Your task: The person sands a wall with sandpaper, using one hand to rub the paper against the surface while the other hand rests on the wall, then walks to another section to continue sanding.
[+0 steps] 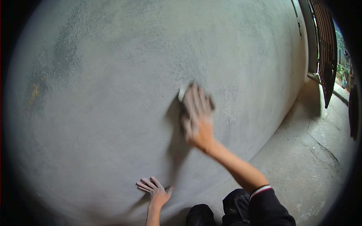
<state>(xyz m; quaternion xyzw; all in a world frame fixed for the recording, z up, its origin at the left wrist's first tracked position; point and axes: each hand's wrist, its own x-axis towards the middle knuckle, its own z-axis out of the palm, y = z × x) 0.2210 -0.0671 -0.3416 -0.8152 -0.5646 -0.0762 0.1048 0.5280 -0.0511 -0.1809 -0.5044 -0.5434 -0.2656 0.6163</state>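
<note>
So it's a big grey plastered wall (113,94), kinda patchy on the left side. Low down, the left hand (155,192) is flat against it, fingers spread, holding nothing. Further right and higher, the right hand (198,115) presses a blurry sanding pad (183,94) onto the wall, fingers stretched over it. A cracked concrete floor (313,158) and metal gate (327,45) are off right.

Grey mottled wall (113,94), darker patch with ochre specks seen at nine o'clock, pale grey sanding pad (184,98), black sleeve (269,207) edged by a red-and-white striped cuff (260,190), cracked grey floor (313,158), dark brown gate (327,49)
</note>
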